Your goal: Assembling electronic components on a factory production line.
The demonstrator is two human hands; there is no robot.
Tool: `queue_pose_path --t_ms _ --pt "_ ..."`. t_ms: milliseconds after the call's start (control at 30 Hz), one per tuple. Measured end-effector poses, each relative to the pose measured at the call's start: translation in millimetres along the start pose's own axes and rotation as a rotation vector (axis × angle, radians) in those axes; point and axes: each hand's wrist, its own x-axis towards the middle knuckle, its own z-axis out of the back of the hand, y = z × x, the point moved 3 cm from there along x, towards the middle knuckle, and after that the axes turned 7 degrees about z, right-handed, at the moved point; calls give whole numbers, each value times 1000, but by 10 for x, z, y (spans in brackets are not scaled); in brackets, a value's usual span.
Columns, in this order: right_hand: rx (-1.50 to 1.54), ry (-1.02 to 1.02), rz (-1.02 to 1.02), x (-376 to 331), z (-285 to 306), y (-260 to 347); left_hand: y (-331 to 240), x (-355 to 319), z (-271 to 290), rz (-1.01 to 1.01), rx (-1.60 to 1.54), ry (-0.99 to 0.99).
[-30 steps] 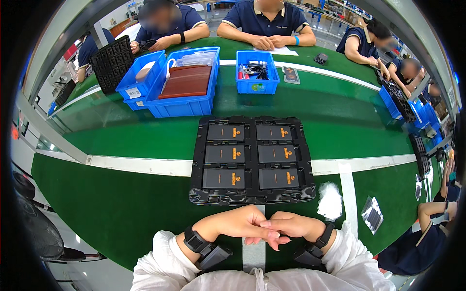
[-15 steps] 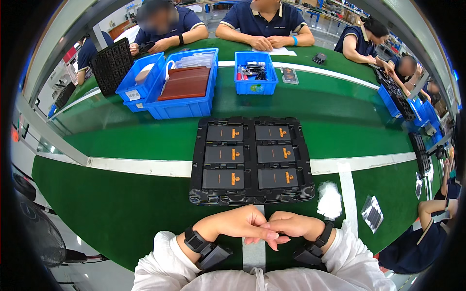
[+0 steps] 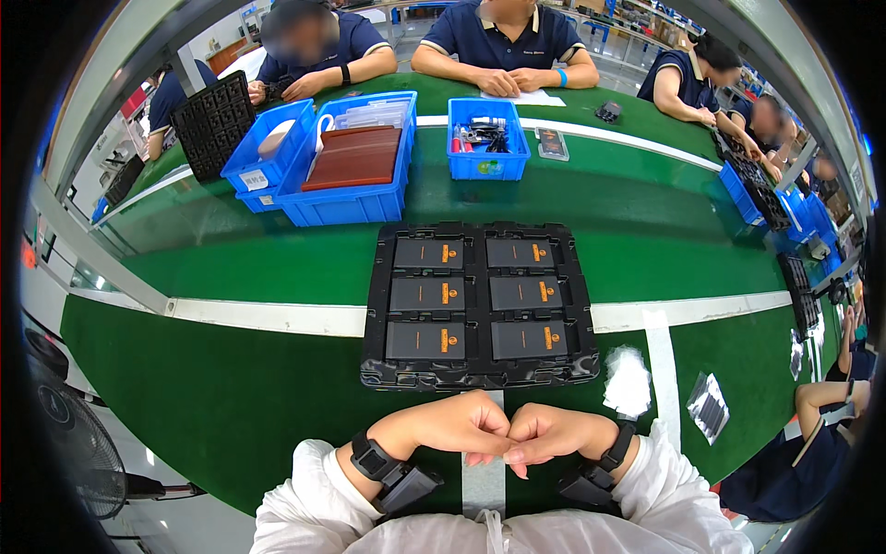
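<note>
My left hand (image 3: pixel 469 427) and my right hand (image 3: pixel 556 431) meet at the table's near edge, their curled fingers touching each other. Both are closed, and nothing shows in either of them. Just beyond them lies a black plastic tray (image 3: pixel 475 314), the nearest thing to both hands but untouched. In its compartments sit several flat dark-grey rectangular packs in two columns, among them a front left pack (image 3: pixel 411 341) and a front right pack (image 3: pixel 517 340), each with an orange mark. To the right of the tray rests a pile of clear plastic bags (image 3: pixel 628 383).
A bag of dark strips (image 3: pixel 708 407) lies farther right. Across the green table (image 3: pixel 231 397) stand a large blue bin (image 3: pixel 346 205) with a brown folder and a small blue bin (image 3: pixel 487 166) with tools. Co-workers sit along the far and right sides. A fan (image 3: pixel 78 443) stands left.
My fingers have shifted: the right thumb has come down from the left hand's back, and both hands are now curled with fingertips meeting. The tray and packs have not moved.
</note>
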Motion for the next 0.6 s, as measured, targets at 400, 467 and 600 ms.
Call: queue_pose_path --t_ms 400,467,600 --pt "0 -13 -50 1 -1 -1 -3 0 -9 26 -36 -17" --pt "0 -7 -59 8 3 -12 -14 -9 -8 26 -23 -16" --pt "-24 -13 -21 2 -12 0 0 5 -3 14 -4 -9"
